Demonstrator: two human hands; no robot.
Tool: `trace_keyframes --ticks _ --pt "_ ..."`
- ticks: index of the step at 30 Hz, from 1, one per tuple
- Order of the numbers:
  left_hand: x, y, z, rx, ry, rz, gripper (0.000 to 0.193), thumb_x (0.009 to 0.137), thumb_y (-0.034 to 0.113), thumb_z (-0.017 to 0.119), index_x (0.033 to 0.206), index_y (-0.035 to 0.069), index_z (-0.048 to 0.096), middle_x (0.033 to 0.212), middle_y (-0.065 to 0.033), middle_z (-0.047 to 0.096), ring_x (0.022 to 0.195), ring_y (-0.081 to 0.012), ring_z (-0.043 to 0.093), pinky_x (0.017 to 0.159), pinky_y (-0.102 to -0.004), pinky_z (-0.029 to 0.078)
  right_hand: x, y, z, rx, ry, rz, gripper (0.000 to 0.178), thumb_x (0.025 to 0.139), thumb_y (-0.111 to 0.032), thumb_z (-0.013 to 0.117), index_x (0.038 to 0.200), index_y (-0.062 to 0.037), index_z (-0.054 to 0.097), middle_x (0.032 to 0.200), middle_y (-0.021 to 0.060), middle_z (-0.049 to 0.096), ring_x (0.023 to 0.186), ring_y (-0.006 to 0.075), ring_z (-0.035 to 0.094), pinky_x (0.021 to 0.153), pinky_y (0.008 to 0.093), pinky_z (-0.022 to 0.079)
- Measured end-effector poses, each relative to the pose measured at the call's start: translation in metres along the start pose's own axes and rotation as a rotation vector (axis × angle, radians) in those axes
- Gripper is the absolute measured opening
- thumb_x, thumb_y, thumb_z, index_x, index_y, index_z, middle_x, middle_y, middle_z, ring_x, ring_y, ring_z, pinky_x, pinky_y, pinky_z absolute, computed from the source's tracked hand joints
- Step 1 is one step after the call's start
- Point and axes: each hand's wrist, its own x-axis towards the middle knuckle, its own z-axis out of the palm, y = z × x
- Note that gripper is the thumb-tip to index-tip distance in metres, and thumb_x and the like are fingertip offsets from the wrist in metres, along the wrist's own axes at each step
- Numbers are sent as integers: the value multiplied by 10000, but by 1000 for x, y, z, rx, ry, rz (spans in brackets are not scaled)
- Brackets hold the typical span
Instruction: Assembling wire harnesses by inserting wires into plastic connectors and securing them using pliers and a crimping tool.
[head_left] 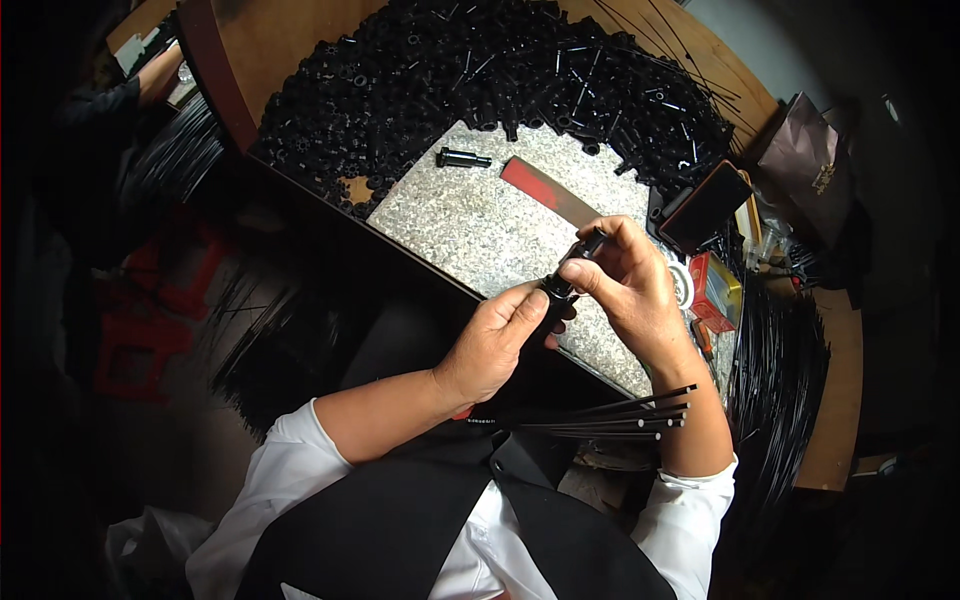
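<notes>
Pinching a black tubular part (pixel 561 288) above a light speckled slab (pixel 440 215), the left hand (pixel 490 343) and right hand (pixel 635 292) each have the grip closed on it. Beyond lie a flat red-and-grey bar (pixel 548 190) and, to its left, a glossy dark fitting (pixel 463 159). A heap of black parts (pixel 420 80) crowds the far side; a dark phone (pixel 706 205) and red box (pixel 714 295) sit at right. Thin black rods (pixel 610 424) jut before the right forearm (pixel 703 435). The slab covers part of the wooden table (pixel 258 45); a red stool (pixel 140 340) stands at left.

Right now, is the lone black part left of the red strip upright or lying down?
Lying down: the black part stretches lengthwise along the speckled board.
</notes>
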Motion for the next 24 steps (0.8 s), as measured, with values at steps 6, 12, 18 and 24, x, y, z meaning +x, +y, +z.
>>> trace_keyframes --ticks 6,12,18,24 --pt "2 -8 -10 6 8 -1 337 1016 228 350 1175 -15 520 967 -47 585 864 -96 545 750 -252 456 -8 17 -1 -216 -163 -148 347 734 -104 767 1018 -11 593 899 29 591 849 124 561 779 284 474" --pt "2 -2 -3 -40 -13 -34 338 1013 241 366 1176 -9 523 987 -39 571 858 -94 530 731 -253 455 -9 8 -4 23 -205 1 250 743 -105 751 931 -17 611 872 43 592 859 153 548 816 308 446" --pt "3 -4 -3 -40 -42 -22 341 1012 256 373 1175 -3 524 969 -31 561 842 -99 520 707 -241 448 1 13 -13 -131 -254 -174 260 723 -106 758 911 -6 609 861 65 592 830 166 535 777 324 442" --pt "7 -2 -8 -29 -75 -39 353 1013 266 367 1192 -2 513 982 -29 560 847 -98 521 714 -241 448 -1 17 -10 -183 -225 -106 268 696 -116 782 854 -3 596 856 56 599 790 164 564 717 298 459"
